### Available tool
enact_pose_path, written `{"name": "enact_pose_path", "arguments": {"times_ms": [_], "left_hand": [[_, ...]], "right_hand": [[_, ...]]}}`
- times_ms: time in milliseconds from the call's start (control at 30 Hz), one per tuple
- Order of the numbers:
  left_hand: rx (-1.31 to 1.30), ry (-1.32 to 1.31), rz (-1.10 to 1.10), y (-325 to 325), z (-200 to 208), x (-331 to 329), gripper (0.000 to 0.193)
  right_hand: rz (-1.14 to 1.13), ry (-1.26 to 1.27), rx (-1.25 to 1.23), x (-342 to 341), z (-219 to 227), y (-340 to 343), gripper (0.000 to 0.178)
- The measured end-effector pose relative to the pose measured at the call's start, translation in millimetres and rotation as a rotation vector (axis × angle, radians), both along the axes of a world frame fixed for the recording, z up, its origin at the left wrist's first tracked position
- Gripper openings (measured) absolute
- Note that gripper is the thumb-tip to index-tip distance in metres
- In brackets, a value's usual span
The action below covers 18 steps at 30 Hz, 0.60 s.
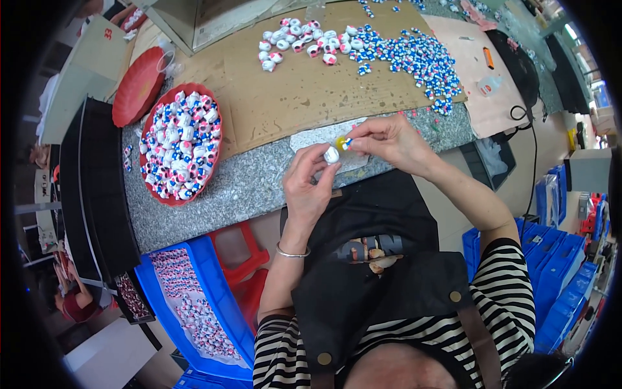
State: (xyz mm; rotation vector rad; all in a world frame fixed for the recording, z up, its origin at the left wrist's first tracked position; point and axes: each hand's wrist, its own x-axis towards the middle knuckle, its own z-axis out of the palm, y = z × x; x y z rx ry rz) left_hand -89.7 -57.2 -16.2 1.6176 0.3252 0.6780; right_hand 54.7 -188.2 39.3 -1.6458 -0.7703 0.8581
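Between the thumb and fingers of my left hand (310, 178) is a small white rounded piece (331, 155) with faint dark marks. My right hand (389, 144) pinches a tiny blue-and-white piece (347, 144) close beside it. The two pieces appear slightly apart. Something small and yellow (341, 141) shows at my right fingertips; I cannot make out what it is. Both hands are over the near edge of the speckled stone table (259, 176), above a pale flat plate (311, 137). Beyond them, white-and-pink pieces (304, 37) and a heap of small blue-and-white pieces (414, 58) lie on cardboard (272, 97).
A red scalloped tray (219, 139) full of mixed pieces stands at the left, with another red tray (135, 91) behind it. An orange cutter (488, 58) and a clear bottle (489, 85) lie at the right. A blue crate (217, 285) stands below left, beside a red stool (249, 259).
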Motion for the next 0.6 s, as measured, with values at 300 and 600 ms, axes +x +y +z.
{"name": "enact_pose_path", "arguments": {"times_ms": [300, 600], "left_hand": [[-0.252, 0.1, -0.551, 17, 45, 0, 0.028], [-0.296, 0.229, -0.378, 27, 41, -8, 0.024]], "right_hand": [[0.223, -0.624, 0.277, -8, 29, -11, 0.014], [0.239, -0.329, 0.249, -5, 6, 13, 0.014]]}}
